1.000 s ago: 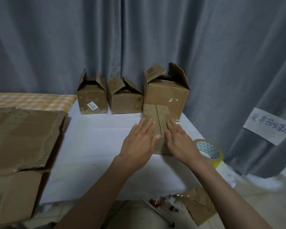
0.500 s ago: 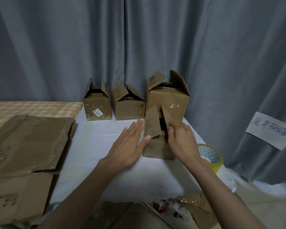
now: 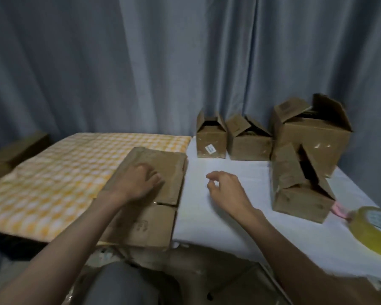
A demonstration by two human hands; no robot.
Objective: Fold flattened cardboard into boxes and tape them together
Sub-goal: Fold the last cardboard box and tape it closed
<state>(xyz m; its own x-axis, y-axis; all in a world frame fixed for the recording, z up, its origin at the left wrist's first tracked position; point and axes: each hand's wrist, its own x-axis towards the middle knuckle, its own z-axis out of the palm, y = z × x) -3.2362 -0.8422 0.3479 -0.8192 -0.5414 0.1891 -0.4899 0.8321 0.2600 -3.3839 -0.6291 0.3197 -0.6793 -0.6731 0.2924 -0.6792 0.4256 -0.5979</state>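
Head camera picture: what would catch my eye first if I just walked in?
Probably the left hand resting on a stack of flattened cardboard at the table's middle, while the right hand hovers empty over the white cloth. Next, four folded boxes with flaps open at the back right, the nearest box beside a yellow tape roll at the right edge.
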